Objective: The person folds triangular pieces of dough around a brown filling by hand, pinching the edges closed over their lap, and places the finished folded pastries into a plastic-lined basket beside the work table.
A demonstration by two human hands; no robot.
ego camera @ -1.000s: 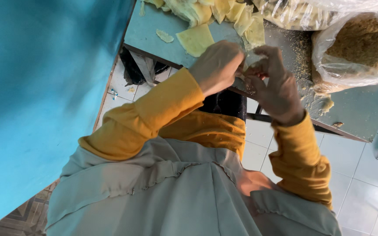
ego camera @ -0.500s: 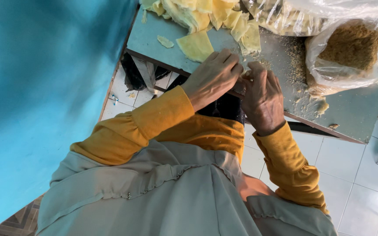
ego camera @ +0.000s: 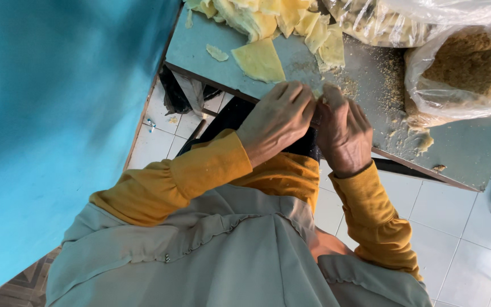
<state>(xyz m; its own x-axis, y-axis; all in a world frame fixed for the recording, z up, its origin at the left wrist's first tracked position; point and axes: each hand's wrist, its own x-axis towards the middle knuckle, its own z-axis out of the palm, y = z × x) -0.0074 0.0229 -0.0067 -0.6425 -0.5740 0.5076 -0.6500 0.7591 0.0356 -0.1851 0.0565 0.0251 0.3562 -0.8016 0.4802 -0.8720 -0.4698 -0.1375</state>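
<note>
My left hand and my right hand meet at the near edge of a grey-blue table. Their fingertips press together around a small pale yellow piece, which the fingers mostly hide. A flat pale yellow sheet lies just beyond my left hand, with a small scrap to its left. A heap of the same thin sheets sits at the table's far side. Both arms wear mustard-yellow sleeves.
A clear plastic bag of brown crumbs stands open on the table's right, with loose crumbs scattered beside it. Another clear bag lies behind. A blue wall is close on the left. White floor tiles show below the table.
Both hands have come down and closer together, from apart with fingers spread to pressed fingertip to fingertip at the table's edge. The view has shifted slightly.
</note>
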